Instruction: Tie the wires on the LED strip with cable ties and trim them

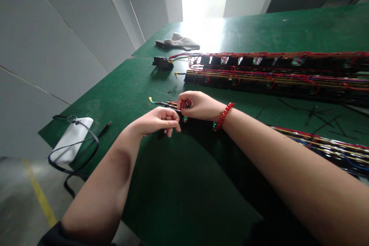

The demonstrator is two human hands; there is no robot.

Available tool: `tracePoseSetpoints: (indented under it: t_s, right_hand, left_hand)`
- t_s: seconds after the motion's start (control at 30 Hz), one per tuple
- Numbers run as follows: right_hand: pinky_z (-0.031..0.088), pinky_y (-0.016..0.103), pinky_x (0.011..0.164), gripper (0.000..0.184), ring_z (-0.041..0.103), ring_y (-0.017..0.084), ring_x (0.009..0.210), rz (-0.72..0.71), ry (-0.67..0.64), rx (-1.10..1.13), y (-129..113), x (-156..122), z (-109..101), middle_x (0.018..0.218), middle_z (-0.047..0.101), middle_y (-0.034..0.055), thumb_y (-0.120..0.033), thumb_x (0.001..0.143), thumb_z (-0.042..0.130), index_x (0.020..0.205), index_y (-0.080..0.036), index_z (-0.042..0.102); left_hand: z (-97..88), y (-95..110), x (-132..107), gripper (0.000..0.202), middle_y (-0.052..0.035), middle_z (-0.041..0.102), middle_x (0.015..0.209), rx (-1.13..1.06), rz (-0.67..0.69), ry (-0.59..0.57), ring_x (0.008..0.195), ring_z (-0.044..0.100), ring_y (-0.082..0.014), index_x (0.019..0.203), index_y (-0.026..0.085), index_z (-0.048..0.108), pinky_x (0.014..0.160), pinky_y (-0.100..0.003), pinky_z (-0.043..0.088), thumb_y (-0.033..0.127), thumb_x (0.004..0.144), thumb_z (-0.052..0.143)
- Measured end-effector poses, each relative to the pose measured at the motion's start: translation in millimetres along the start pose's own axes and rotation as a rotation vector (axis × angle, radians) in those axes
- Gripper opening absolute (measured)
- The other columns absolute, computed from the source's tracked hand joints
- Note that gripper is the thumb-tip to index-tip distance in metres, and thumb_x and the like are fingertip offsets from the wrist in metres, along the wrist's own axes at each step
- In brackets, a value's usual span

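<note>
Close together over the near wired strip, my two hands meet at its left end. My left hand [162,120] is closed, thumb against the curled fingers. My right hand [200,105], with a red bead bracelet [225,116] at the wrist, pinches beside it. Something thin shows between the fingertips, too small to name. Beyond the fingers sticks out a wire end [158,103] with a yellow-green tip. My right hand and forearm cover part of this strip; its wire bundle [323,148] reappears on the right with red, blue and brass-coloured lines.
Two long wired strips [259,78] lie behind my hands, a black connector [162,62] at one end. Beyond is a grey-white glove or cloth [181,41]. Thin black offcuts [323,121] lie scattered right. A white power bank [72,142] with black cable sits near the left table edge.
</note>
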State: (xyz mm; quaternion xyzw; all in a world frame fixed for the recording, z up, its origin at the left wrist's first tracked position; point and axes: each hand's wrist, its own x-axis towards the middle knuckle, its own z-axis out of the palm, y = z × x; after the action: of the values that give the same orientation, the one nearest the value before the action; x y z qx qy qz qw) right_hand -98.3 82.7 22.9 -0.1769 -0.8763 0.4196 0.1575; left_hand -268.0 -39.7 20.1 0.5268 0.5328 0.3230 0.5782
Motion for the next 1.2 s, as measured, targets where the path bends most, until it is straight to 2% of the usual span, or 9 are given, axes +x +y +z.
tracePoseSetpoints:
  t_s: [0.23,0.43,0.67,0.77,0.9,0.97,1.07,1.2]
  right_hand:
    - [0.035,0.024,0.060,0.008,0.049,0.010,0.066,-0.021,0.004,-0.063,-1.4,0.2,1.1,0.072,0.056,-0.0034,-0.012,0.068,0.064,0.075,-0.017,0.064]
    - [0.035,0.024,0.060,0.006,0.048,0.010,0.064,-0.036,0.012,-0.040,0.6,0.7,1.5,0.070,0.056,-0.0033,-0.015,0.065,0.061,0.071,-0.017,0.061]
    - [0.036,0.025,0.060,0.015,0.050,0.012,0.066,0.021,0.019,0.050,5.5,2.9,2.8,0.071,0.057,-0.0015,-0.021,0.069,0.049,0.077,-0.018,0.061]
    - [0.036,0.026,0.063,0.016,0.049,0.013,0.068,0.049,0.033,0.023,5.1,4.4,3.9,0.072,0.058,-0.0006,-0.023,0.071,0.047,0.076,-0.017,0.060]
    - [0.036,0.027,0.068,0.014,0.049,0.013,0.071,0.044,0.024,-0.037,1.2,5.1,4.7,0.073,0.057,-0.0007,-0.023,0.072,0.047,0.073,-0.017,0.059]
    - [0.035,0.027,0.068,0.013,0.048,0.013,0.072,0.042,0.020,-0.065,-1.4,5.1,5.1,0.072,0.056,-0.0012,-0.023,0.073,0.047,0.073,-0.017,0.059]
    - [0.033,0.026,0.065,0.016,0.045,0.012,0.068,0.065,0.017,-0.112,-4.7,5.8,5.8,0.069,0.053,-0.0029,-0.023,0.077,0.045,0.074,-0.017,0.059]
    - [0.033,0.025,0.061,0.018,0.043,0.010,0.063,0.119,-0.006,-0.190,-8.3,8.6,4.2,0.066,0.049,-0.0044,-0.021,0.088,0.048,0.076,-0.016,0.060]
  left_hand:
    - [-0.4,-5.6,2.4,0.027,-0.0047,0.073,0.076,-0.063,0.030,-0.023,0.060,0.068,-0.0101,0.081,0.012,0.063,0.059,-0.018,0.053,0.032,0.078,0.080]
    - [-2.5,-9.0,6.4,0.030,-0.0039,0.072,0.073,-0.099,0.011,-0.065,0.060,0.069,-0.0104,0.078,0.011,0.062,0.058,-0.018,0.053,0.033,0.076,0.082]
    - [-6.2,-10.4,9.6,0.031,-0.0037,0.070,0.071,-0.159,-0.029,-0.090,0.057,0.066,-0.0102,0.076,0.011,0.062,0.055,-0.018,0.050,0.031,0.070,0.085]
    - [-6.4,-12.0,9.2,0.030,-0.0009,0.065,0.066,-0.228,-0.001,-0.090,0.052,0.059,-0.0078,0.077,0.013,0.059,0.049,-0.016,0.041,0.029,0.069,0.083]
    - [-5.2,-15.5,9.6,0.029,0.0086,0.043,0.050,-0.342,0.096,-0.097,0.042,0.035,-0.0024,0.074,0.016,0.054,0.045,-0.016,0.024,0.028,0.066,0.080]
    - [-5.5,-17.6,10.7,0.031,0.0096,0.036,0.048,-0.391,0.146,-0.099,0.042,0.029,-0.0024,0.068,0.017,0.050,0.046,-0.018,0.023,0.030,0.066,0.078]
    - [-7.8,-20.7,13.1,0.039,0.0086,0.032,0.048,-0.445,0.196,-0.088,0.042,0.029,-0.0035,0.060,0.019,0.040,0.046,-0.020,0.023,0.034,0.069,0.075]
    - [-9.7,-23.5,15.3,0.043,0.0096,0.028,0.047,-0.494,0.231,-0.051,0.041,0.024,-0.0033,0.057,0.020,0.033,0.046,-0.021,0.022,0.029,0.067,0.074]
